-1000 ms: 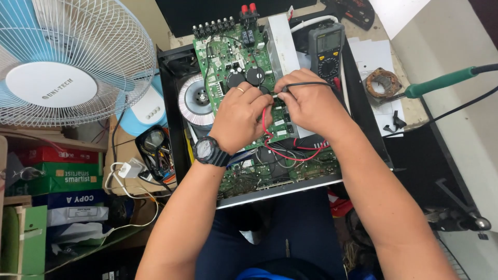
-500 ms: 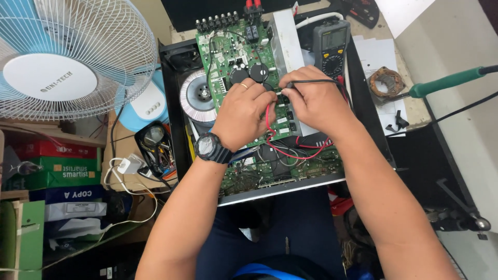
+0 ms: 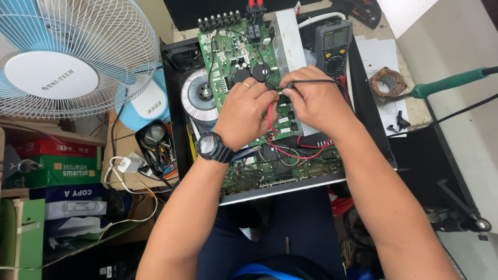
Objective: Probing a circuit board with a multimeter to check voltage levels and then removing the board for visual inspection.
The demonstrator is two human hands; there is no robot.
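I see both hands meeting at the centre of the frame over the green circuit board (image 3: 236, 57) inside the open black chassis (image 3: 174, 98): my left hand (image 3: 248, 111), wristwatch (image 3: 211, 147) below it, has its fingers curled down and pinched around the red probe lead (image 3: 270, 116), while my right hand (image 3: 314, 98) is closed on the black probe lead (image 3: 311, 81), its tip hidden under the fingers. I judge this is the probing step, both tips pressed to points on the board; the next move calls for holding them steady and glancing at the multimeter (image 3: 333, 47), upper centre-right. Left of the hands sits the round transformer (image 3: 198, 96); a fan (image 3: 62, 57) fills the upper left, and a green-handled soldering iron (image 3: 448, 83) lies on the desk at right
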